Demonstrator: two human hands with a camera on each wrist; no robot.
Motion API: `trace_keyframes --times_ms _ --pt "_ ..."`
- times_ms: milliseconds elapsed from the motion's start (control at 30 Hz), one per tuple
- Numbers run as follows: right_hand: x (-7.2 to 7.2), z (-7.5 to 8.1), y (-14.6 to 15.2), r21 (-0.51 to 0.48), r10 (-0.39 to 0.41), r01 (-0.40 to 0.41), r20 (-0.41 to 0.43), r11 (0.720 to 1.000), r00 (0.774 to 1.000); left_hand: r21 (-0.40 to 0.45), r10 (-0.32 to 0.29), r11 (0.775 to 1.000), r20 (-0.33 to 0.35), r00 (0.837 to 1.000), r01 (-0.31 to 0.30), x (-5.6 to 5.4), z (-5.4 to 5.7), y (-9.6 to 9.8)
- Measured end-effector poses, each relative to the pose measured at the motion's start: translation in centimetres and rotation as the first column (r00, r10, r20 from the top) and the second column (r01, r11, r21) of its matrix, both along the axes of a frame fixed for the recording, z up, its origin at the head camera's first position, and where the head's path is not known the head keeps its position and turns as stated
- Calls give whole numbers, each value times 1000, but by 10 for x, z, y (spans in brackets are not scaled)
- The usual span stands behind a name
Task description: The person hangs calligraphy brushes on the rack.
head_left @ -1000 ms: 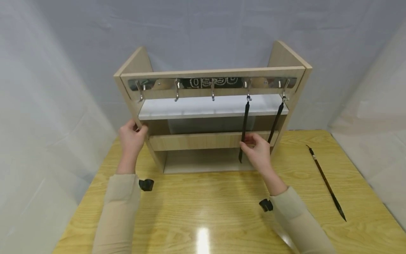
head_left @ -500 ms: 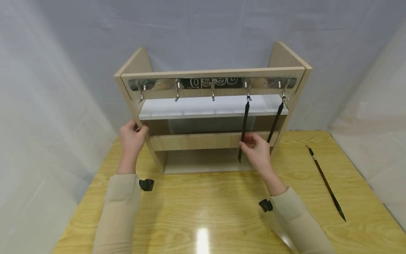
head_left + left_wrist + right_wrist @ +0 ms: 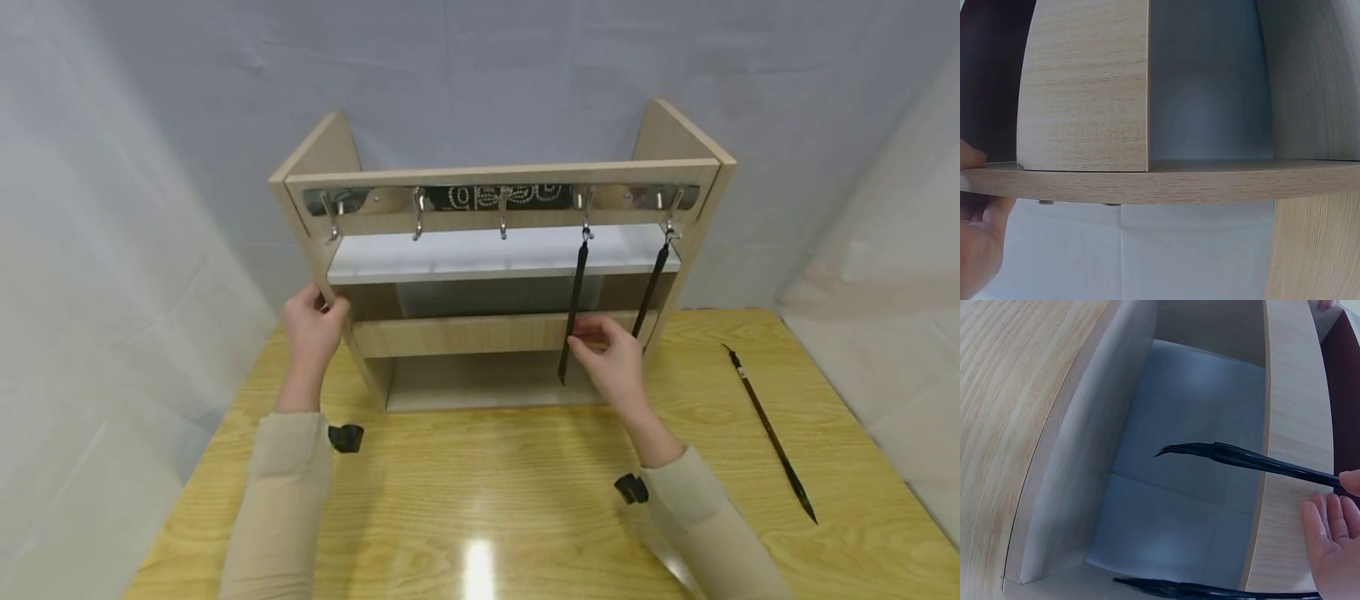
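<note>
My left hand (image 3: 313,329) grips the left side panel (image 3: 1210,185) of a pale wooden desk shelf, thumb inside and fingers round the outer edge. A dark calligraphy brush (image 3: 576,287) hangs by its loop from the fourth hook from the left, hair end down. My right hand (image 3: 613,360) pinches this brush low on its handle between thumb and fingers. In the right wrist view its black hair tip (image 3: 1188,449) bends a little to one side. Just right of it, a second brush (image 3: 651,287) hangs from the far-right hook, its lower end behind my hand.
A third brush (image 3: 771,433) lies on the yellow wood-grain table (image 3: 465,483), right of the shelf. The metal hook rail (image 3: 502,197) runs along the shelf's top front board. A white inner shelf (image 3: 465,250) sits below it. Pale sheeting (image 3: 480,75) surrounds the table.
The pinched brush's lower end has swung slightly left, with my right hand still on it. My left hand has stayed on the side panel.
</note>
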State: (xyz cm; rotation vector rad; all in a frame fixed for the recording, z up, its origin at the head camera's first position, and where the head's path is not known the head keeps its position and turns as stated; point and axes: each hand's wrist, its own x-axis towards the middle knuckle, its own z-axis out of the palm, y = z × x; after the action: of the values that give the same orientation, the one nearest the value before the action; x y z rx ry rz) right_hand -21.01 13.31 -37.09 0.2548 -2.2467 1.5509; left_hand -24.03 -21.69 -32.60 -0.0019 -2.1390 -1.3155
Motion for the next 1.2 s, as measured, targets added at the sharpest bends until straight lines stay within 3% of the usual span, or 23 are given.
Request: trace_keyframes --times_ms 200,833,1200 --pt "6 0 4 -32 7 -7 -12 999 1000 5 -6 1000 9 1000 6 0 0 -1" --pt "30 2 36 75 -68 70 -40 995 997 -23 4 1000 15 1000 -4 0 -1 -1" --pt "35 -7 62 111 -126 131 -53 985 991 -28 14 1000 16 1000 -13 -1 -1 -2"
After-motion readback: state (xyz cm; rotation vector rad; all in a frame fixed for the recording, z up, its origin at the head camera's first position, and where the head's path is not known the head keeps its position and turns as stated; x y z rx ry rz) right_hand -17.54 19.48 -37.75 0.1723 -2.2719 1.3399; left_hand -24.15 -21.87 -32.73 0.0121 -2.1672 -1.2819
